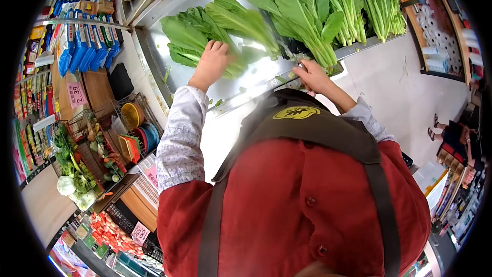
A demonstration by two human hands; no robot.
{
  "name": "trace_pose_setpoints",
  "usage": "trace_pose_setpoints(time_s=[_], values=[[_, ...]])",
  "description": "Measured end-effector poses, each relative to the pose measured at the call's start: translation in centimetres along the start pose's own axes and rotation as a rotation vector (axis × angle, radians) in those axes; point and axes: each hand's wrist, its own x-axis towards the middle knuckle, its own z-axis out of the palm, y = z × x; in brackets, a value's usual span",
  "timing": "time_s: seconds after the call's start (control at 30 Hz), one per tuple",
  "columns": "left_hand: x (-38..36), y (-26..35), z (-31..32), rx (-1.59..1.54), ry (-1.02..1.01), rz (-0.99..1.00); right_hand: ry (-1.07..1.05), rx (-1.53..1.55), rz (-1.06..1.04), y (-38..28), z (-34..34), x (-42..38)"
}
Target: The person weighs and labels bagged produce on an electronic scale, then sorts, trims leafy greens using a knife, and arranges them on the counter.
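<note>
My left hand (214, 61) rests at the near edge of a bunch of leafy greens (187, 33) on the metal tray (154, 46); its fingers are curled and what they grip is partly hidden. Beside that bunch lies another head of greens (241, 19), blurred at its lower side. In my right hand (313, 76) is the handle of a knife (293, 57), its thin blade pointing away over the tray. Right of the blade, long-leaved greens (307, 15) lie with their stems toward me. Small leaf scraps dot the metal.
More greens (376, 0) lie at the tray's right. Shelves with blue packets (77, 46) and wire baskets of vegetables (77, 169) stand at the left. A shelf of white rolls (438, 36) is at the upper right. A person's feet (433, 127) show at the far right.
</note>
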Motion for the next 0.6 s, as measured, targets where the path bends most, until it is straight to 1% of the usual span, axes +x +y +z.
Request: trace_pose_setpoints(time_s=[0.03,0.07,0.13,0.2,0.27,0.3,0.33,0.37,0.4,0.43,0.47,0.5,0.53,0.57,0.6], values=[[-0.4,0.2,0.3,0.0,-0.001,0.003,0.007,-0.011,0.001,0.1,-0.1,-0.2],[-0.8,0.4,0.5,-0.048,0.043,0.001,0.014,-0.022,0.003,0.2,-0.3,-0.4],[-1.6,0.8,1.1,-0.096,0.093,0.013,0.021,-0.029,0.061,0.9,-0.5,-0.7],[-1.9,1.2,1.6,-0.235,0.177,-0.042,0.047,-0.067,0.106,1.4,-1.3,-1.0],[-2.2,1.3,2.3,-0.266,0.196,-0.052,0.056,-0.14,0.115,0.2,-2.1,-1.5],[-2.0,1.2,2.3,-0.262,0.186,-0.039,0.064,-0.175,0.098,-0.5,-2.5,-1.8],[-1.8,1.0,2.4,-0.259,0.174,-0.026,0.069,-0.212,0.122,-1.3,-3.0,-2.1],[-1.5,1.0,2.0,-0.238,0.153,-0.009,0.189,-0.137,-0.18,2.6,-2.5,-1.1],[-1.4,1.3,1.0,-0.208,0.12,-0.004,0.175,-0.199,-0.118,2.8,-3.2,-1.1],[-1.3,1.6,-0.2,-0.182,0.103,-0.004,0.205,-0.242,-0.131,2.4,-3.5,-1.6],[-1.2,1.7,-1.3,-0.151,0.098,-0.018,0.233,-0.214,-0.13,2.7,-3.6,-1.6],[-1.2,1.5,-2.1,-0.114,0.138,0.003,0.261,-0.185,-0.13,3.1,-3.6,-1.7],[-1.0,1.6,-2.8,-0.069,0.184,0.003,0.24,-0.219,-0.06,2.3,-4.4,-2.2],[-0.9,1.6,-3.4,-0.056,0.198,0.005,0.118,-0.235,0.122,1.5,-5.2,-2.4],[-0.7,1.6,-3.9,-0.042,0.212,0.004,0.131,-0.241,0.126,1.5,-5.9,-2.6]])
